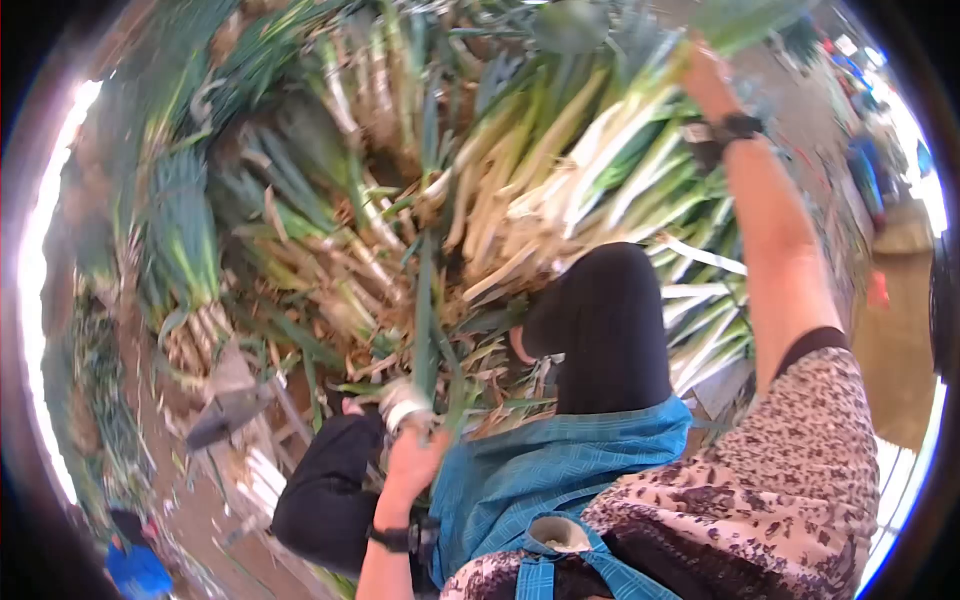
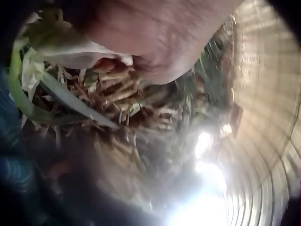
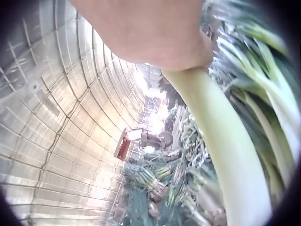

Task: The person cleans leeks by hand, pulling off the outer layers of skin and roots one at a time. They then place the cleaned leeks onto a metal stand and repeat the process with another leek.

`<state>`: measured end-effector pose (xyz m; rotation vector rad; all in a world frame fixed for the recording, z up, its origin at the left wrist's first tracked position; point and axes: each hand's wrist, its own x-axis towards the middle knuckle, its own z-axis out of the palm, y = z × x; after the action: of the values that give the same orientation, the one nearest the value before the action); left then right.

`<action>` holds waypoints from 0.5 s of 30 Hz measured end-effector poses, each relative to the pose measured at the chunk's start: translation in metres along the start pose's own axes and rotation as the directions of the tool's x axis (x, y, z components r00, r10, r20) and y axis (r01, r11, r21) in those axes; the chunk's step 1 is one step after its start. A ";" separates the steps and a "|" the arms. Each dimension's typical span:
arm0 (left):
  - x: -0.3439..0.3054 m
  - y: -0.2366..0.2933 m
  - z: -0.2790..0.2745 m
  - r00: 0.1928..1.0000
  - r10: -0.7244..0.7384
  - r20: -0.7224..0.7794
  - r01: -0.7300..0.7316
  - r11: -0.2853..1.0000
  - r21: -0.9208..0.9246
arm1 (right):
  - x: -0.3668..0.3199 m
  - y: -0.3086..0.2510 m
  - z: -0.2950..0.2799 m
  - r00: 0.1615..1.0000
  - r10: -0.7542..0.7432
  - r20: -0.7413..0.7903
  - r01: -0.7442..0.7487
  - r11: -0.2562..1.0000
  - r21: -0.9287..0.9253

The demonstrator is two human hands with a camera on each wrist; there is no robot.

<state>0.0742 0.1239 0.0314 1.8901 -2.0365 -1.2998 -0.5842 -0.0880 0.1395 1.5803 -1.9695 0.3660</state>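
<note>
My right hand (image 1: 708, 80) is stretched out to the far right and grips a leek (image 3: 225, 136). In the right wrist view its thick pale stalk runs down from beneath the hand, while its blurred green leaves (image 1: 745, 25) show at the top of the head view. Low in front of the lap, my left hand (image 1: 412, 465) holds pale, papery leek leaves (image 2: 70, 49) with green blades trailing from them. Its fingertips are hidden in the left wrist view. A row of trimmed white leeks (image 1: 600, 170) lies beneath and beside the right forearm.
Bundles of untrimmed leeks (image 1: 185, 230) with brown roots lie at the left and back. Peeled scraps (image 2: 122, 94) litter the ground near the feet. Bent knees (image 1: 610, 320) in black trousers and a blue apron (image 1: 560, 450) take up the front.
</note>
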 end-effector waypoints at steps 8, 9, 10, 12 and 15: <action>0.030 0.025 -0.008 0.931 0.231 0.283 -0.308 0.913 0.268 | 0.037 -0.138 0.059 0.808 0.360 0.466 -0.564 0.701 0.437; 0.033 0.029 -0.009 0.934 0.225 0.277 -0.299 0.917 0.266 | 0.025 -0.186 0.078 0.838 0.173 0.517 -0.508 0.591 0.627; 0.038 0.034 -0.010 0.931 0.181 0.315 -0.284 0.905 0.318 | 0.018 -0.234 0.096 0.865 -0.476 0.162 0.288 0.733 0.616; 0.042 0.032 -0.007 0.935 0.214 0.281 -0.315 0.866 0.388 | -0.027 -0.354 0.095 0.700 -0.500 0.511 -0.295 0.449 0.843; 0.039 0.041 -0.025 0.934 0.286 0.216 -0.344 0.885 0.314 | -0.098 -0.501 0.125 0.353 -0.560 0.750 -0.361 0.658 0.661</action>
<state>0.0464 0.0729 0.0536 1.4995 -2.6744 -1.1010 -0.1260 -0.2088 -0.0891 3.0317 -2.6864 0.2011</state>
